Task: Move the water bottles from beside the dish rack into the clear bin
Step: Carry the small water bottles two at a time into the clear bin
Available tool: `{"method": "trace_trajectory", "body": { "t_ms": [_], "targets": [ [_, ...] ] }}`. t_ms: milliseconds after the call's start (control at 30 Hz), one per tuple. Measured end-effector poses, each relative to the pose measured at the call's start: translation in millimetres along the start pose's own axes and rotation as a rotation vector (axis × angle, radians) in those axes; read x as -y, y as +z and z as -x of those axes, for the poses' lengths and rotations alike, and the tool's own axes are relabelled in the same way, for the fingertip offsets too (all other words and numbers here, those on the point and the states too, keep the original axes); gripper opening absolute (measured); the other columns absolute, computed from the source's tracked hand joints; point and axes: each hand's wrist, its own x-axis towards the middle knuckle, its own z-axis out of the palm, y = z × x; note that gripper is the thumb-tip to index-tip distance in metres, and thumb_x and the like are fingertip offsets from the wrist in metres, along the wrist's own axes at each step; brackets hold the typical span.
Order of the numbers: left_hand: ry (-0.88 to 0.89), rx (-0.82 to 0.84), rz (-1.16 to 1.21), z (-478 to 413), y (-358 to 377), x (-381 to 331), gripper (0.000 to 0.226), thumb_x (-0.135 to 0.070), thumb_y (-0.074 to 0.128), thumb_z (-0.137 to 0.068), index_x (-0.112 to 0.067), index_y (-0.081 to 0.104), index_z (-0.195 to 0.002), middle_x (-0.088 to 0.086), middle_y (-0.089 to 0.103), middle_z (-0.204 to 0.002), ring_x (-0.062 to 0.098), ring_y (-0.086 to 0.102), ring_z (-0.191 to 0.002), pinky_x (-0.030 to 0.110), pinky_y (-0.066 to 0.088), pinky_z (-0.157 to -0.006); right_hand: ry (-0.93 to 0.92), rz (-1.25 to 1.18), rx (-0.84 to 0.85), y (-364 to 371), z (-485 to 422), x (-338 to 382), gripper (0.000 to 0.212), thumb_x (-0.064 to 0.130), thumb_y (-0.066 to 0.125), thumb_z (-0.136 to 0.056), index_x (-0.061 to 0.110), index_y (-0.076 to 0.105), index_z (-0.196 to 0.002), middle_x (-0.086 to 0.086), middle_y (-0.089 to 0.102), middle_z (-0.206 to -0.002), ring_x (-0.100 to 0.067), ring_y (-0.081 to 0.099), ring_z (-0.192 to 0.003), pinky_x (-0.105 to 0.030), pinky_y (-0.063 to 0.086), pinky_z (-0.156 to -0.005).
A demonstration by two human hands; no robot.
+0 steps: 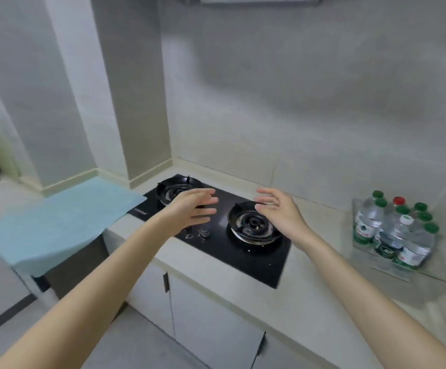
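Kitchen worktop (309, 302), task apparently near its end — a person's two bare arms reach out over the black gas hob (245, 265). The left hand (189, 209) hangs above the hob's left burner and the right hand (277, 209) above its right burner. Both hands are spread, fingers loosely apart, palms turned toward each other, and neither holds anything.

To the right of the hob, well apart from both hands, the clear bin (427, 278) sits on the worktop against the wall. The water bottles (395, 230) stand upright inside it, packed close together. Most carry green caps, one a red cap and one a white.

No bottle lies loose on the worktop around the hob, and none is in either hand, so the loading looks done, or very nearly. The dish rack cannot be made out anywhere in view, so whether any bottle remains beside it cannot be told.

To the left of the hob, a pale blue mat (56, 222) covers the lower surface — nothing stands on the part that shows.
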Motion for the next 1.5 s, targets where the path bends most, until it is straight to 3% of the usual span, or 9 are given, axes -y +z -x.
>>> {"method": "trace_trajectory", "body": {
  "t_ms": [100,200,333,533,800,1000,1500],
  "targets": [
    [0.014,-0.136,0.026,42.3,-68.9,0.5,0.031,-0.019,0.055,-0.095,-0.018,0.055,-0.126,0.002,0.067,-0.117,0.023,0.065,-0.107,0.035,0.051,-0.092,-0.034,-0.025,0.118,70.4,-4.6,30.8,0.036,0.007,0.063,-0.09,0.021,0.058,-0.122,0.002,0.068,-0.111,-0.01,0.066,-0.099,-0.018,0.048,-0.087],
    [0.033,-0.263,0.044,95.4,-152.2,5.0,0.038,-0.02,0.062,-0.089,-0.018,0.055,-0.126,0.003,0.066,-0.117,0.023,0.065,-0.104,0.033,0.052,-0.088,-0.087,-0.052,0.236,160.6,-5.1,68.5,0.035,0.008,0.064,-0.089,0.022,0.059,-0.121,0.0,0.069,-0.112,-0.01,0.066,-0.1,-0.025,0.05,-0.092],
    [0.017,-0.427,0.015,162.2,-257.0,9.4,0.031,-0.019,0.052,-0.098,-0.017,0.052,-0.129,-0.002,0.068,-0.111,0.02,0.067,-0.099,0.03,0.055,-0.08,-0.167,-0.08,0.386,277.0,6.5,118.6,0.031,0.007,0.062,-0.09,0.019,0.058,-0.119,-0.003,0.068,-0.112,-0.01,0.064,-0.096,-0.022,0.05,-0.085],
    [-0.019,-0.722,0.018,290.9,-400.5,18.7,0.031,-0.016,0.052,-0.097,-0.019,0.054,-0.127,0.0,0.067,-0.116,0.021,0.066,-0.102,0.032,0.055,-0.084,-0.287,-0.103,0.61,455.0,46.4,197.1,0.036,0.013,0.063,-0.092,0.019,0.057,-0.127,0.001,0.067,-0.114,-0.012,0.064,-0.104,-0.019,0.049,-0.08],
    [0.003,-1.041,0.147,440.4,-526.2,45.1,0.028,-0.013,0.05,-0.097,-0.019,0.056,-0.123,0.004,0.064,-0.121,0.022,0.065,-0.105,0.035,0.053,-0.089,-0.411,-0.163,0.906,636.9,110.2,281.9,0.035,0.012,0.062,-0.092,0.018,0.057,-0.126,-0.001,0.067,-0.116,-0.012,0.062,-0.107,-0.016,0.048,-0.078],
    [0.028,-1.273,0.199,535.2,-609.9,67.8,0.027,-0.014,0.051,-0.097,-0.02,0.058,-0.122,0.002,0.066,-0.118,0.022,0.066,-0.104,0.036,0.054,-0.089,-0.506,-0.188,1.119,772.0,156.6,339.8,0.036,0.016,0.062,-0.092,0.02,0.056,-0.128,0.003,0.066,-0.117,-0.011,0.062,-0.106,-0.022,0.051,-0.081],
    [0.009,-1.723,0.232,702.3,-856.3,75.9,0.026,-0.016,0.056,-0.093,-0.023,0.061,-0.118,-0.004,0.069,-0.11,0.015,0.068,-0.09,0.033,0.055,-0.086,-0.623,-0.295,1.457,1094.2,239.3,496.4,0.034,0.01,0.061,-0.091,0.018,0.059,-0.125,0.001,0.067,-0.115,-0.012,0.064,-0.095,-0.017,0.047,-0.072]
  ]
}}
